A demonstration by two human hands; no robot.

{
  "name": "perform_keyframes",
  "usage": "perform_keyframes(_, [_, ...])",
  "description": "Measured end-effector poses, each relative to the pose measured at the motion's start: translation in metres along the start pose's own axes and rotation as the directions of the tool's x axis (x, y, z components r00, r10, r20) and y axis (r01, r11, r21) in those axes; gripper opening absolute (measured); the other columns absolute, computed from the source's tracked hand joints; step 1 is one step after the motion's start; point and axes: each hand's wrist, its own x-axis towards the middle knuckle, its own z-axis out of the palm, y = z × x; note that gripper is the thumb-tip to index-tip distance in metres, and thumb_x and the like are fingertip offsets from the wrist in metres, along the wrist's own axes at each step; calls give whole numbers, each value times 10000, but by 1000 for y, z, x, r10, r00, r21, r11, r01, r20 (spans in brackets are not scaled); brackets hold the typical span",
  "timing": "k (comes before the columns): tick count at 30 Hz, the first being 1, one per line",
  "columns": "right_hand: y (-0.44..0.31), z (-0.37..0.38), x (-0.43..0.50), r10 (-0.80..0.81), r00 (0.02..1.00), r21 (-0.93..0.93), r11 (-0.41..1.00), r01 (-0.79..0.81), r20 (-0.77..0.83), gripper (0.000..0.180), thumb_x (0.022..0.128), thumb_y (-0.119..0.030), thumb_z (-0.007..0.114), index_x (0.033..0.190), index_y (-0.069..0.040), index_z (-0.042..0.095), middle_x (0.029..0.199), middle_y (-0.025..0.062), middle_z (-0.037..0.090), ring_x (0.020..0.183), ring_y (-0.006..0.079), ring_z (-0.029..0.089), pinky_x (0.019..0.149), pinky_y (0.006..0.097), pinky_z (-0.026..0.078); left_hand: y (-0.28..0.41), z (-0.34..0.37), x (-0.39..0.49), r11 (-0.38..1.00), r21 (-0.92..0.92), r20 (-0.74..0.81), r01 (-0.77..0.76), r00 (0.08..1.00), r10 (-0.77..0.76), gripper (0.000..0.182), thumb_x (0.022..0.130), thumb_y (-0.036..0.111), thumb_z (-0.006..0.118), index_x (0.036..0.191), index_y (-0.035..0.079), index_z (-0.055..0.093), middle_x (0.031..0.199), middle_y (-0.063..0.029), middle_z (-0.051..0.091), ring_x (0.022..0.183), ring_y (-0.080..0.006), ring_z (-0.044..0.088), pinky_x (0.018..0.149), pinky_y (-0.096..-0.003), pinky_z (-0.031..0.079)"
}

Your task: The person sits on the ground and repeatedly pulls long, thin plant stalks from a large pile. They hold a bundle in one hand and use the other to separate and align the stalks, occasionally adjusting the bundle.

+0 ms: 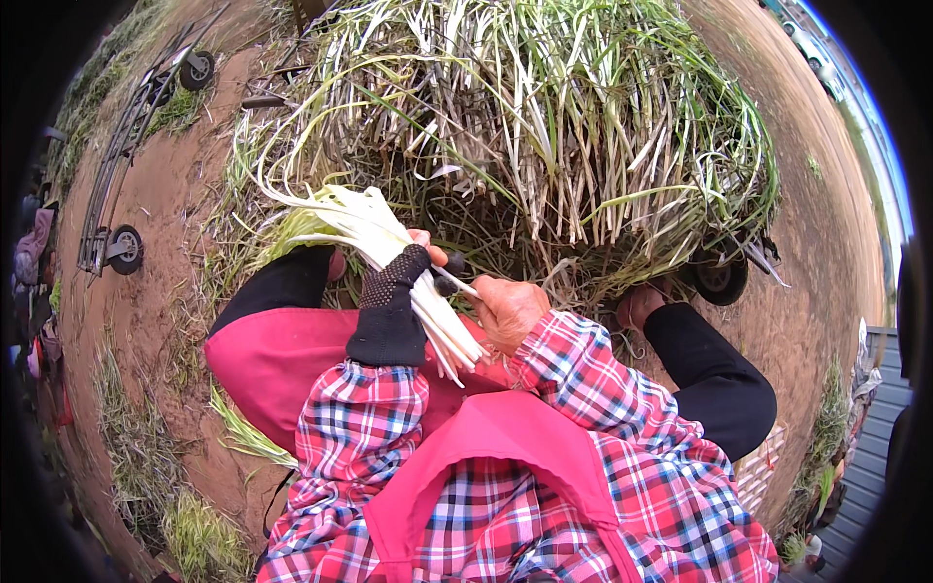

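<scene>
My left hand [403, 273], in a black fingerless glove, is closed around a bunch of pale allium stalks [368, 226]. Their white cut ends slant down over my lap, and their yellowish leaves trail up to the left. With bare fingers, my right hand [506, 310] pinches the end of a single white stalk [455, 283] beside the bunch. Beneath both hands lies a pink apron [291, 342], spread across my knees. Close in front rises a large heap of long green and white stalks [539, 124], dry and brownish on its near side.
Part of a black wheel [718, 280] shows under the heap's right side. A metal cart frame [120, 160] with small wheels lies at left on bare soil [182, 182]. Loose stalks [244, 433] are beside my left knee, and dry plant litter [138, 444] lies further left.
</scene>
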Motion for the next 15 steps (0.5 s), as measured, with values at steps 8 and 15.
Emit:
perform_keyframes(8, [100,11,11,540,836,76,842,-535,-94,354,775,-243,577,1038,-20,498,888,167,582,834,284,574,737,344,444,5,-11,3,966,-253,186,49,983,-2,386,819,238,549,1134,62,413,611,15,412,594,-119,454,603,-292,428])
perform_keyframes(15, [28,3,-22,-152,988,108,983,152,-6,109,777,-139,556,753,-39,522,627,129,501,576,303,524,505,366,419,16,-12,0,963,-268,321,10,944,79,388,838,239,519,1175,92,399,552,30,361,469,-82,356,505,-255,388])
